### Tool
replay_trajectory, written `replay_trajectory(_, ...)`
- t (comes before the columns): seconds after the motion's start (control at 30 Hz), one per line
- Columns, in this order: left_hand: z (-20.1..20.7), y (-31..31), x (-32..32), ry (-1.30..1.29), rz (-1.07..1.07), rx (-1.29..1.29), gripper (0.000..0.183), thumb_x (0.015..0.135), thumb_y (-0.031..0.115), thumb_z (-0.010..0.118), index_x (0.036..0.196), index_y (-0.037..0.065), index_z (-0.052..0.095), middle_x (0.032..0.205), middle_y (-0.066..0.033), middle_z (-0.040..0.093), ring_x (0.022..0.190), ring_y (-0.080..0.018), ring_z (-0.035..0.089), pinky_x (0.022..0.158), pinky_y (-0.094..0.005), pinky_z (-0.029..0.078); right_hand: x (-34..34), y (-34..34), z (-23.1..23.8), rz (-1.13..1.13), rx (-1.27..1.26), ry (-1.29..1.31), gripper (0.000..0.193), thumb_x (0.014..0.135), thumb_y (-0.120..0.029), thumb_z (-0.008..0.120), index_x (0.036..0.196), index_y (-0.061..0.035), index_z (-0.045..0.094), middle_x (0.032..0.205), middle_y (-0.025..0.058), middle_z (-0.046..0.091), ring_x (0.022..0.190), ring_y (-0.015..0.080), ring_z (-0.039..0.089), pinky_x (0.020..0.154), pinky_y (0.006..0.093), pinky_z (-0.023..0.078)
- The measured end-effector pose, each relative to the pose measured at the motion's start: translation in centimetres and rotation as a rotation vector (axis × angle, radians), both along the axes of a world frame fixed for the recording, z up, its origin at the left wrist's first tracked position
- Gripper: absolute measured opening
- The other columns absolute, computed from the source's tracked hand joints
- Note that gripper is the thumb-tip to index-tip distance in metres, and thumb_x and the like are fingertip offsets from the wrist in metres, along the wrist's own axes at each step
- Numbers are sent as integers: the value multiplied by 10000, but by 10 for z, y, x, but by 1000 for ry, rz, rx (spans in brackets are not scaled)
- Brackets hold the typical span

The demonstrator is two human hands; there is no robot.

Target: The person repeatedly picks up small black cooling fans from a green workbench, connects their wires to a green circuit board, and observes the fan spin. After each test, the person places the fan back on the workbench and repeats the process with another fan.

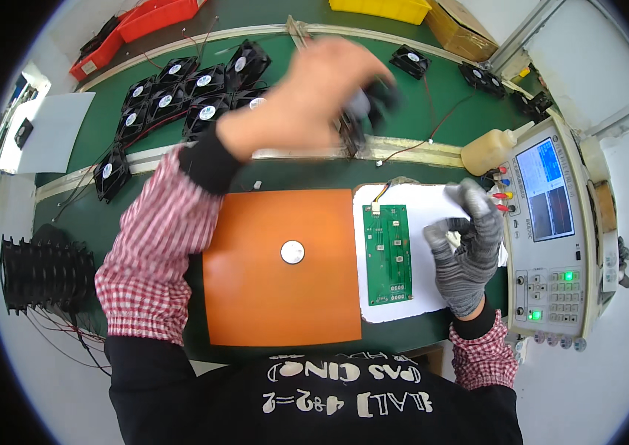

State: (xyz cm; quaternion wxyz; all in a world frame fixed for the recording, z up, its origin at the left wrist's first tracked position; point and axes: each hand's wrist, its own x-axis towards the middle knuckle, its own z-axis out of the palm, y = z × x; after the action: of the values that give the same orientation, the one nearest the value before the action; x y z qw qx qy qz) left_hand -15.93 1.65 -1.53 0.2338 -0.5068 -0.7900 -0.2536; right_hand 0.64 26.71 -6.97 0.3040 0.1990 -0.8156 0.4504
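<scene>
My left hand [307,96], bare and smeared by motion, reaches over the rail behind the orange mat. Its fingers close round a blurred black cooling fan [375,107] with a pale round label. My right hand [470,256], in a grey knit glove, hovers over the right part of a white pad [427,278]. Thumb and forefinger curl together there; what lies between them is too small to make out. Left of this hand, a green circuit board [388,256] lies on the pad with a coloured-wire plug at its top. A round white disc [292,252] sits on the orange mat [277,304].
Several black fans [168,100] stand grouped at the back left, more at the back right. A test meter [548,230] with a lit screen borders the right side, beside a yellowish bottle [486,152]. Stacked black fans [36,274] are at the left. Red bins [155,18] stand far back.
</scene>
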Motion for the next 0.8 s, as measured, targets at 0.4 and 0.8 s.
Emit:
replay_trajectory(0.4,26,-81,141,156,578,-566,472,613,-52,638,1065,70,585,1239,-71,568,1244,-326,468,998,-438,407,-2,16,10,25,877,-26,225,727,-50,681,944,-97,720,893,73,549,837,265,542,723,358,481)
replay_trajectory(0.8,-29,-59,161,-202,335,-263,461,749,-51,590,1193,71,571,1401,-171,472,1152,-361,559,989,-392,452,-6,8,-29,269,7,-506,129,767,-56,738,887,-15,716,848,87,637,814,208,637,767,315,513)
